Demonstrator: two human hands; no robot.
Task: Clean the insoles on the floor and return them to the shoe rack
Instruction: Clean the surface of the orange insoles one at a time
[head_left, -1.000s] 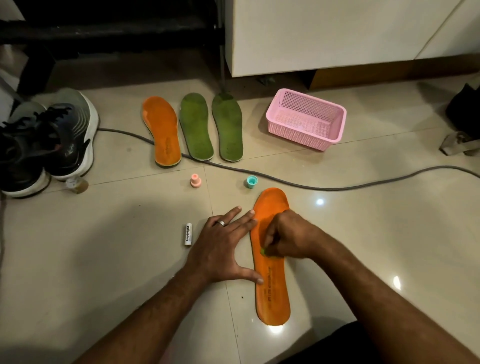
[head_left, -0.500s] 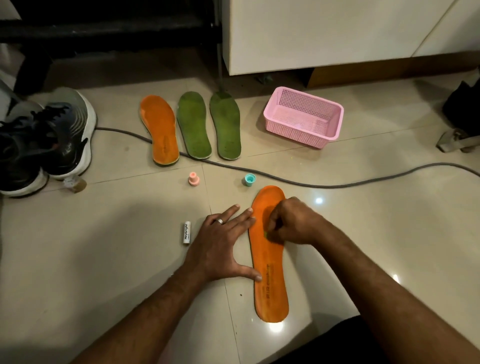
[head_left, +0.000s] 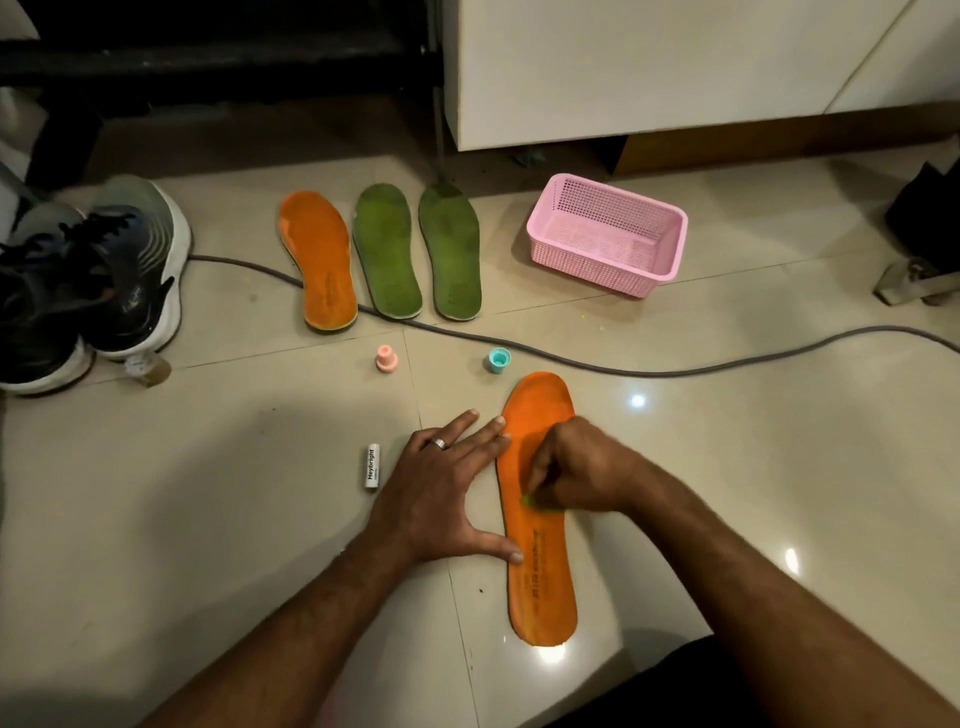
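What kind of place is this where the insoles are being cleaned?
Most likely the floor of a home, perhaps by an entryway. Glossy floor tiles carry a pair of sneakers at the left, a pink plastic basket sits near a white cabinet, and a grey cable trails across.

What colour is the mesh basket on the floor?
Pink; the basket shows clearly in the head view.

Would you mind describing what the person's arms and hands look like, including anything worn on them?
Both forearms are bare, with no sleeves, watch or gloves showing in the head view. The left hand wears a plain silver-coloured ring on one finger. The right hand shows no ring or other jewellery on the parts visible.
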